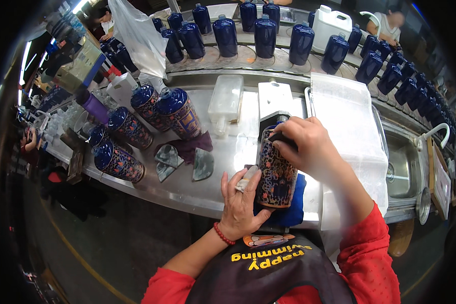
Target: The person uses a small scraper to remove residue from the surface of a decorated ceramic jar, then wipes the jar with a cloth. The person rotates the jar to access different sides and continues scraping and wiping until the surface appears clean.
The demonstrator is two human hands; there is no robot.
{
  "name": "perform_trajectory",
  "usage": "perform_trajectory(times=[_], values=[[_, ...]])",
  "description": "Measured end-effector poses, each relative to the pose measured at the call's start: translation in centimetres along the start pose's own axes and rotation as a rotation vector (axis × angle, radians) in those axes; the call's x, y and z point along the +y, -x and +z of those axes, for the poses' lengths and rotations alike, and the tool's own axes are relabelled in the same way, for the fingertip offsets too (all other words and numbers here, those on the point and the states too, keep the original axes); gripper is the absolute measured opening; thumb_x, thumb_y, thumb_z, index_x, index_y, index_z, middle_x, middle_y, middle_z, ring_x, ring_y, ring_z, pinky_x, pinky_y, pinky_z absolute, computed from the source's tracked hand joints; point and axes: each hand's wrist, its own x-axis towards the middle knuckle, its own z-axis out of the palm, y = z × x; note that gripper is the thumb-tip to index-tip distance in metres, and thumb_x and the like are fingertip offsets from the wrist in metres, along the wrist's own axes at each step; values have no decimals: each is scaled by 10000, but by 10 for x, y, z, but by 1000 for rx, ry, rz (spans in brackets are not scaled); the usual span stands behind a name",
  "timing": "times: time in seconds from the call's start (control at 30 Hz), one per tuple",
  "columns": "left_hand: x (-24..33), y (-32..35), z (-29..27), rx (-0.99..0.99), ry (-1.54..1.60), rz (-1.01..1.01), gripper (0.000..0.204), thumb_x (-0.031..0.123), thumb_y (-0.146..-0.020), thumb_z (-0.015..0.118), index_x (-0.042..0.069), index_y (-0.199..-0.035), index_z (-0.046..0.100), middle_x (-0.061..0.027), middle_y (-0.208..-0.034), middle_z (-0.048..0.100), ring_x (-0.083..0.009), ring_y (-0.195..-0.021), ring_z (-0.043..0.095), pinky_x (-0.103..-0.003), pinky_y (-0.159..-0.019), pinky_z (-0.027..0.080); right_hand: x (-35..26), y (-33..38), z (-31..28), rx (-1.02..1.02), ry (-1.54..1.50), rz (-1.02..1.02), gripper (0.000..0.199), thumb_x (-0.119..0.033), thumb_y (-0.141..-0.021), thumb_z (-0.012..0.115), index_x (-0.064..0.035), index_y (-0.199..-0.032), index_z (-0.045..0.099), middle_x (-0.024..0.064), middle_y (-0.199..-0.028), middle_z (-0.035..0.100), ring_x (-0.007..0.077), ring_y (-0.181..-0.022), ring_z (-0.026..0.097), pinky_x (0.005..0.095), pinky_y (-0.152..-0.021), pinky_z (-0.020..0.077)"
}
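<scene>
A dark blue bottle wrapped in a colourful patterned decal (277,177) lies tilted in front of me, its neck pointing away. My left hand (240,205) grips its lower left side, thumb by the base; a white wrap (245,180) covers one finger. Closed round a small black hand tool (282,140), my right hand (306,144) presses it on the bottle's upper part. Most of that tool is hidden by the fingers. Under the bottle is a blue cloth (295,205). Left of it, several similar patterned bottles (179,114) stand on the metal worktop (187,180).
Grey-green patterned pieces (203,164) lie by a purple cloth (200,145). Beyond are a clear bottle-shaped block (226,101) and a white sheet (347,116). Plain blue bottles (265,38) line the conveyor (243,60). At right is a sink (401,167); people work farther back.
</scene>
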Motion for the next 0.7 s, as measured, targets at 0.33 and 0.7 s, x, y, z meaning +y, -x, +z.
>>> perform_trajectory(times=[0.33, 0.7], values=[[-3, 2, 2, -23, 8, -26, 925, 415, -780, 833, -18, -1491, 431, -189, -1410, 545, -389, -1378, 413, -658, -1181, 128, -12, -6, 1, 102, 95, 52, 137, -151, -818, 732, -93, -845, 611, 50, -776, 614, 285, -705, 631, 425, -719, 436], [-4, 0, 1, 9, -21, -23, 942, 476, -782, 833, -20, -1487, 452, -151, -1347, 609, -358, -1348, 457, -685, -1168, 99, -34, -7, -7, -238, -32, -292, 129, -158, -809, 725, -105, -839, 611, 65, -771, 618, 266, -691, 630, 380, -705, 427]])
